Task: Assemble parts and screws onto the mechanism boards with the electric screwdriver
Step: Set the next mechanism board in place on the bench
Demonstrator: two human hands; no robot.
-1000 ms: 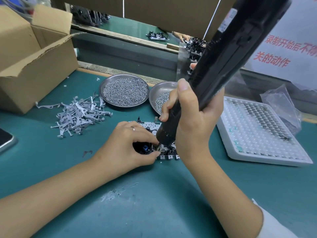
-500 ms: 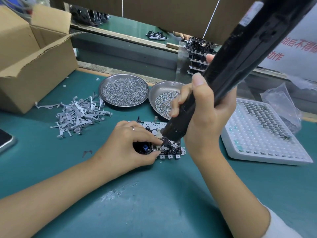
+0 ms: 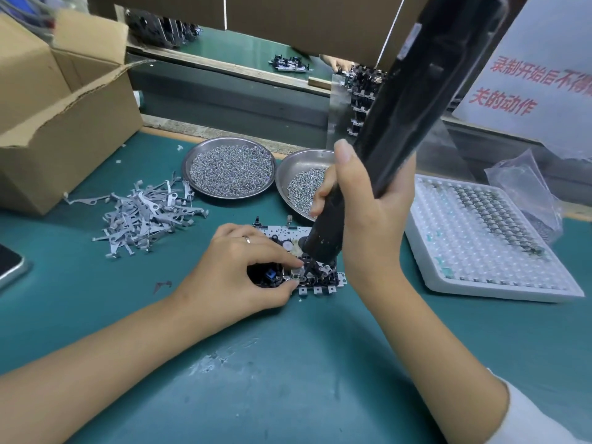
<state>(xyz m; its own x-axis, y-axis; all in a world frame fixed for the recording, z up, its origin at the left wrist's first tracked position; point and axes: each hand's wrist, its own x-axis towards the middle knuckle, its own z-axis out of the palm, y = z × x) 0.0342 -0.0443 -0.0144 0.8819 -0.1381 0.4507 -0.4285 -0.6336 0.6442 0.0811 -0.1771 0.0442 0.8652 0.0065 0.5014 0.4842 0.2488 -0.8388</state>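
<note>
The right hand [image 3: 362, 219] wraps its curled fingers around the black electric screwdriver [image 3: 400, 123], which slants down onto the mechanism board [image 3: 307, 267] lying on the green table [image 3: 288, 379]. The tool's nose hides the bit, so contact with a screw is probably there but unclear. The left hand [image 3: 237, 277] pinches the board's near-left edge between thumb and forefinger. Behind the board sit two metal dishes of screws [image 3: 229, 168] [image 3: 301, 184], the right one partly blocked by the right hand. A heap of grey levers [image 3: 144, 213] lies left, a cardboard box [image 3: 64, 123] beyond, a white parts tray [image 3: 480, 238] right.
</note>
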